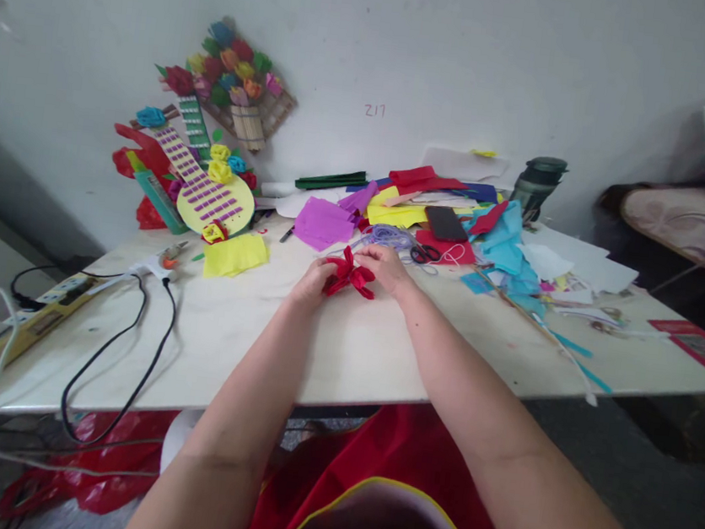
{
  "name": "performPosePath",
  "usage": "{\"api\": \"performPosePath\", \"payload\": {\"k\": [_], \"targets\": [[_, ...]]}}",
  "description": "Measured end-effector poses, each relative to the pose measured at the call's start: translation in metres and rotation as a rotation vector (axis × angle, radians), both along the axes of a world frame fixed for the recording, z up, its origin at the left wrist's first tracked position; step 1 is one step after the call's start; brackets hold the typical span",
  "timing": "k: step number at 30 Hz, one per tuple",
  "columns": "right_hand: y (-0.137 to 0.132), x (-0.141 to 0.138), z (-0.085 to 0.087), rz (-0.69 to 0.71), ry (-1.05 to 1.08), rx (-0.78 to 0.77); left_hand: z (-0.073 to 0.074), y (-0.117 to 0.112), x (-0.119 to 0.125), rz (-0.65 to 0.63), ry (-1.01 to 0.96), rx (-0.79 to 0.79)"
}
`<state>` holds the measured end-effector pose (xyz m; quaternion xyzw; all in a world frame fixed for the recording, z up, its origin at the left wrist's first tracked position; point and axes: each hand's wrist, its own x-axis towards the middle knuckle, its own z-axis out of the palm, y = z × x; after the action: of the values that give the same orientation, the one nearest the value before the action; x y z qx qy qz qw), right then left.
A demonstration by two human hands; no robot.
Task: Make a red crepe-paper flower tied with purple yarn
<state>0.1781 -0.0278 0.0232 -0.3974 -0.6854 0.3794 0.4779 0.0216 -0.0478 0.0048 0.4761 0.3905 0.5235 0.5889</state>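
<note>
A red crepe-paper flower (351,276) with several loose petal-like loops is between my hands, just above or on the tabletop. My left hand (313,282) pinches its left side, fingers bent around the paper. At the upper right of it, my right hand (383,266) has its fingertips closed on the paper's edge; the exact grip is partly hidden. Just beyond the right hand lie black-handled scissors (425,255) and a bundle of pale purple string (387,235). A purple paper sheet (324,224) is spread behind the left hand.
Yellow paper (236,255) and a decorated paper guitar (216,202) are at left, near a glue gun (165,264) with a looping black cord. A power strip (6,344) runs along the left edge. A phone (446,223), blue crepe paper (501,239) and a dark bottle (538,188) stand right.
</note>
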Motion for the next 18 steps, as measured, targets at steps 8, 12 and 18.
{"api": "performPosePath", "payload": {"k": [8, 12, 18], "targets": [[-0.005, 0.0, 0.004, 0.007, 0.053, -0.03, -0.005, 0.004, -0.001, -0.003, 0.027, -0.004], [-0.003, -0.001, 0.001, -0.001, 0.027, -0.014, -0.008, 0.007, -0.003, -0.001, 0.028, 0.016], [-0.004, 0.0, 0.002, -0.014, 0.021, -0.012, -0.013, 0.011, -0.004, 0.008, 0.042, 0.029]]}}
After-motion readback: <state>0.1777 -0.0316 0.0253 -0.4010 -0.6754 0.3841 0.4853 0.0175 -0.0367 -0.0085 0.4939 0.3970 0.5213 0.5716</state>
